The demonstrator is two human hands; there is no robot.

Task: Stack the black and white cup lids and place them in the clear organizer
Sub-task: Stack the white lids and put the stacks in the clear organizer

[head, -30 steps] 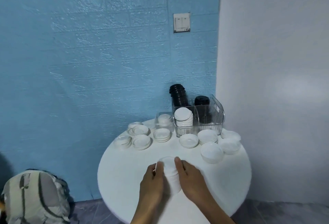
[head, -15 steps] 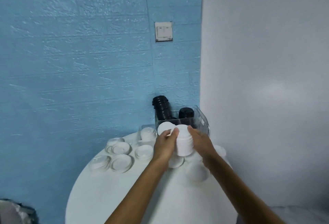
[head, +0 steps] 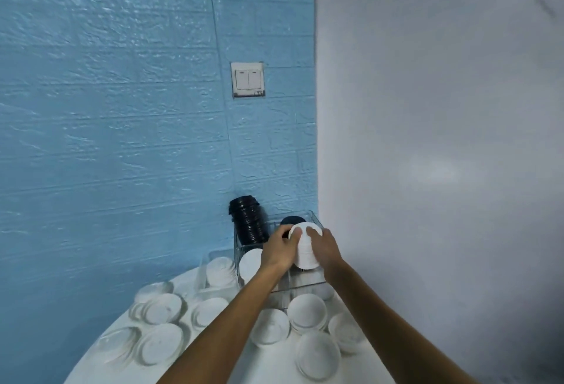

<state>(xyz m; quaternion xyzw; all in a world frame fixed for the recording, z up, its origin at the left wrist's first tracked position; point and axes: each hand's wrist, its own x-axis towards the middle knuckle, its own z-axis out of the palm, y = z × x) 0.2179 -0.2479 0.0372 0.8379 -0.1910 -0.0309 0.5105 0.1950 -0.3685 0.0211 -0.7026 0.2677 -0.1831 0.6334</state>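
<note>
Lowering the stack of white lids [head: 305, 251] into the clear organizer [head: 308, 285], the left hand [head: 279, 251] and right hand [head: 325, 249] clasp its sides; keeping it upright beside the black lids [head: 248, 223] should prevent toppling.

Clear glossy plastic organizer [head: 308, 286]; rough-textured blue wall [head: 122, 139].

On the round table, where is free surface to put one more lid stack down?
The bare patch of the table lies at the near edge, between the left forearm and the left lid piles. The strip before the clear organizer is crowded with white lid piles. Both hands hold a white stack over the organizer.
</note>
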